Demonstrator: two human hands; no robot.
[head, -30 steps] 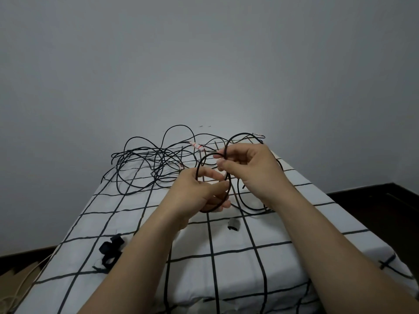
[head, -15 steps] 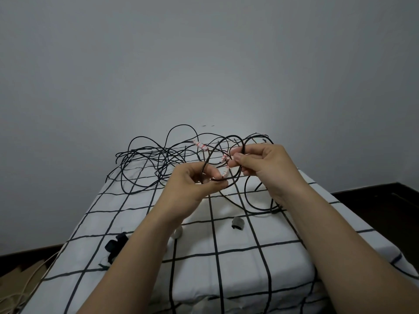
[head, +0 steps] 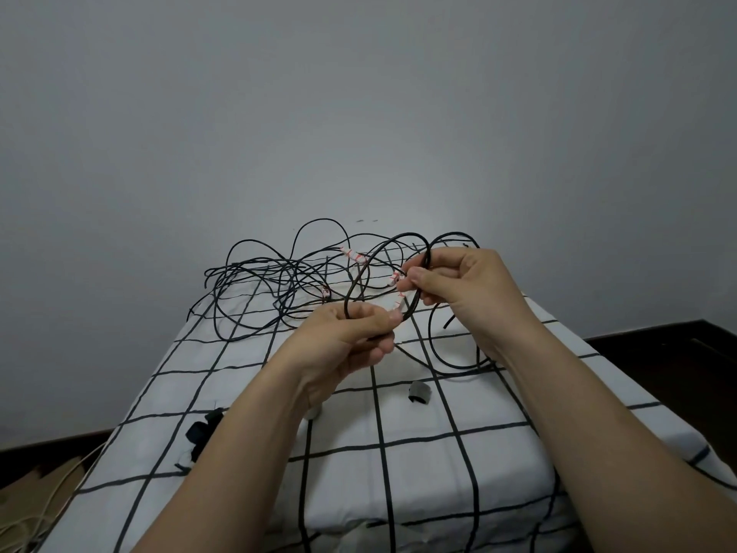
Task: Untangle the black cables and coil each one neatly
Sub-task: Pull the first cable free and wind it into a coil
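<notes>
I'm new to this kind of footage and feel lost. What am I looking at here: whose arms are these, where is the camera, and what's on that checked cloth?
There is no machine here. A person works bare-handed, and the single camera sits on their head, looking forward and down, so the arms enter from below. The left hand and right hand each pinch one black cable loop, held up above the surface. Behind it lies a tangle of black cables, some bearing white-and-red tags, on a white cloth with black grid lines. Nearer the person lie a small grey band and a black strap.
</notes>
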